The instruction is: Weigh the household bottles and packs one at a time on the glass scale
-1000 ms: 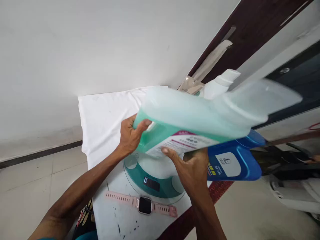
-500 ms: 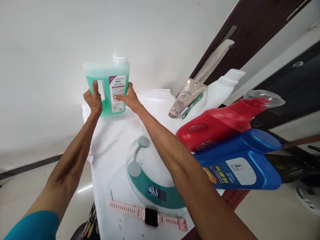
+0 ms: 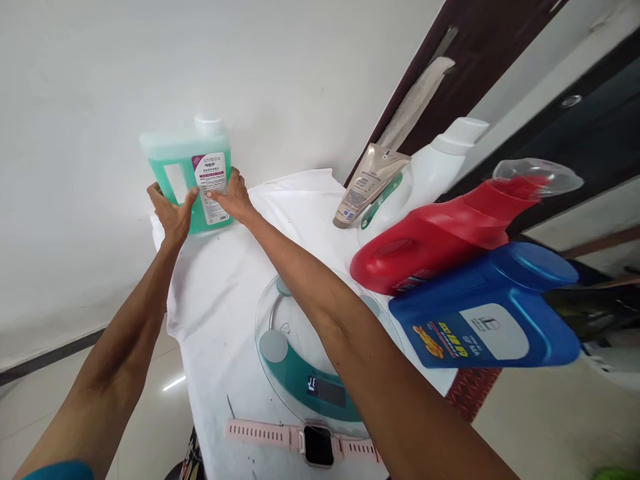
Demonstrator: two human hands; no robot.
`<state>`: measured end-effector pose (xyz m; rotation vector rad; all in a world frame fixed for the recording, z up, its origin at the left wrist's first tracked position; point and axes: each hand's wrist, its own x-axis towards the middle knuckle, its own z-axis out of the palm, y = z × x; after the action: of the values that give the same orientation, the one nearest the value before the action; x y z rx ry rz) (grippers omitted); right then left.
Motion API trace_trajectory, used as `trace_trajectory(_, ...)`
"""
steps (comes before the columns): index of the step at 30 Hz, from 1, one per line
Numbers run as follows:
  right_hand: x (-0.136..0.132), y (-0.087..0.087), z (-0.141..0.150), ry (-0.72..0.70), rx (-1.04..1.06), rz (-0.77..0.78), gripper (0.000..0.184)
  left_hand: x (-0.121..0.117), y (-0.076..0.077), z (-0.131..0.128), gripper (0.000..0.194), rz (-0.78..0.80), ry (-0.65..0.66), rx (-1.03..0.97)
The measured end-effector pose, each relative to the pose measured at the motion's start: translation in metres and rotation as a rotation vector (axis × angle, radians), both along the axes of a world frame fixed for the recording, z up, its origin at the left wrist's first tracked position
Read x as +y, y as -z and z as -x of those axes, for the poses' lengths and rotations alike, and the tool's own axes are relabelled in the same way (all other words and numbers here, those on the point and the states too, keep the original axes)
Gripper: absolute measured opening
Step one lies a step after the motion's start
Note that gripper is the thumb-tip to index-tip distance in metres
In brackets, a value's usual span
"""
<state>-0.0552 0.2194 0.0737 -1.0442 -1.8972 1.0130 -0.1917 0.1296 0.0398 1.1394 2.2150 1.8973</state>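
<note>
A translucent jug of green liquid (image 3: 189, 167) with a white cap stands upright at the far left corner of the white cloth, near the wall. My left hand (image 3: 173, 213) grips its lower left side, thumb across the front below the handle opening and fingers partly hidden. On the other side my right hand (image 3: 234, 197) clasps the jug, its thumb on the white label and its fingers curled around the right edge. Under my right forearm lies a round glass scale (image 3: 295, 370) with a lit display, partly covered by the arm.
A pink-strapped smartwatch (image 3: 318, 445) lies in front of the scale. Along the right stand a beige tube (image 3: 367, 187), a white bottle (image 3: 425, 177), a red bottle (image 3: 435, 240) and a blue bottle (image 3: 480, 310). The wall (image 3: 300, 80) rises behind the cloth (image 3: 210, 293).
My left hand has shifted down from the handle opening to the jug's lower left side. My right hand stays on the jug. The scale's display reads differently. The view has shifted slightly.
</note>
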Motion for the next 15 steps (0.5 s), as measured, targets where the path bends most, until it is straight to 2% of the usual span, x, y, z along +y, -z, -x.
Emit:
trace_trajectory(2, -0.007, -0.001, -0.003, 0.013, -0.066, 0.021, 0.065, -0.020, 0.006, -0.015, 0.136, 0.213, -0.003, 0.026)
trace_trajectory(4, -0.017, 0.000, -0.010, 0.008, -0.118, 0.012, 0.055, -0.032, 0.010, -0.029, 0.155, 0.378, 0.018, 0.015)
trace_trajectory(6, -0.031, 0.000, -0.021, -0.020, -0.153, -0.055, 0.055, -0.035, 0.009, -0.038, 0.153, 0.449, 0.015, 0.024)
trace_trajectory(9, -0.069, -0.004, -0.054, -0.109, -0.182, -0.218, 0.053, -0.023, 0.002, -0.041, 0.142, 0.509, -0.022, 0.061)
trace_trajectory(12, -0.127, -0.010, -0.104, -0.232, -0.149, -0.340, 0.041, -0.002, -0.003, -0.038, 0.144, 0.544, -0.068, 0.043)
trace_trajectory(15, -0.193, -0.013, -0.160, -0.256, -0.092, -0.398, 0.034, 0.015, -0.003, -0.031, 0.160, 0.513, -0.080, -0.014)
